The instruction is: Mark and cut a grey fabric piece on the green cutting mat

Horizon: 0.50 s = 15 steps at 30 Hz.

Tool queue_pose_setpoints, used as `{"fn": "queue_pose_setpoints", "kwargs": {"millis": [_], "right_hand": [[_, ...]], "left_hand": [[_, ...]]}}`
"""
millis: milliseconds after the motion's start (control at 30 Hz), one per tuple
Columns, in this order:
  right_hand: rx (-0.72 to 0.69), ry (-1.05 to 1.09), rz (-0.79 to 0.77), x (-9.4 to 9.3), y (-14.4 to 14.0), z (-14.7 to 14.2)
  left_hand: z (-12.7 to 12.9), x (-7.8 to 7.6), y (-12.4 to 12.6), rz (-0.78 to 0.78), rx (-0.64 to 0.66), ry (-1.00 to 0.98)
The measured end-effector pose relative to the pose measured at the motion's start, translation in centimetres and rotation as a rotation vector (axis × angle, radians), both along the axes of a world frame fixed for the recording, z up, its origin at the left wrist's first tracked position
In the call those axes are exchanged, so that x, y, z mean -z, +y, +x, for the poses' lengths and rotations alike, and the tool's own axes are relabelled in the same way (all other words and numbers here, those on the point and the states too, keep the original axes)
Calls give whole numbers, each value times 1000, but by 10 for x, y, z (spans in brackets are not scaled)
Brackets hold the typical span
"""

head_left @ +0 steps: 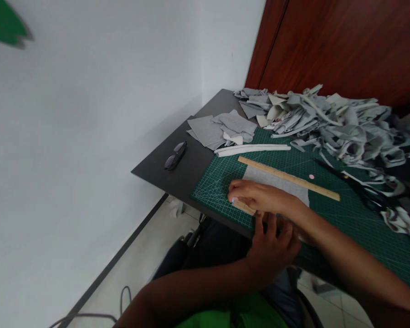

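A grey fabric piece [276,180] lies on the green cutting mat [215,182]. Along its far side runs one wooden ruler [289,177]; a second wooden ruler [244,207] lies near the mat's front edge, partly under my hands. My right hand [251,195] reaches across to the left end of the near ruler, its fingers closed on a small pale blue-white piece [233,200] whose kind is unclear. Closer to me, my left hand [273,246] rests with fingers spread, the fingertips touching the near ruler. My right forearm covers part of the fabric.
Black scissors [357,184] and a pink disc [311,176] lie to the right. Behind are heaped grey fabric scraps [345,127], stacked fabric pieces [205,127] and pale strips [253,149]. Glasses [176,156] sit on the dark table [150,168], beside a white wall.
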State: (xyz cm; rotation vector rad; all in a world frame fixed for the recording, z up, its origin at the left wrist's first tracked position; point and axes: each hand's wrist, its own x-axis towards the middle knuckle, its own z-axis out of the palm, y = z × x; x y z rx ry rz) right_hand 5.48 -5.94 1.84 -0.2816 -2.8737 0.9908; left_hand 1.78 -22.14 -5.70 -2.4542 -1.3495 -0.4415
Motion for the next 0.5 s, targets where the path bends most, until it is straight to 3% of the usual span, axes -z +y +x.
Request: {"fn": "queue_pose_setpoints", "kwargs": {"millis": [200, 333, 500], "right_hand": [[-42, 17, -11, -3, -8, -5], [17, 9, 42, -3, -1, 1], [91, 86, 91, -22, 3, 7]], "left_hand": [[1, 2, 0, -2, -4, -37], [2, 4, 1, 38, -13, -32], [-1, 4, 0, 43, -14, -19]]}}
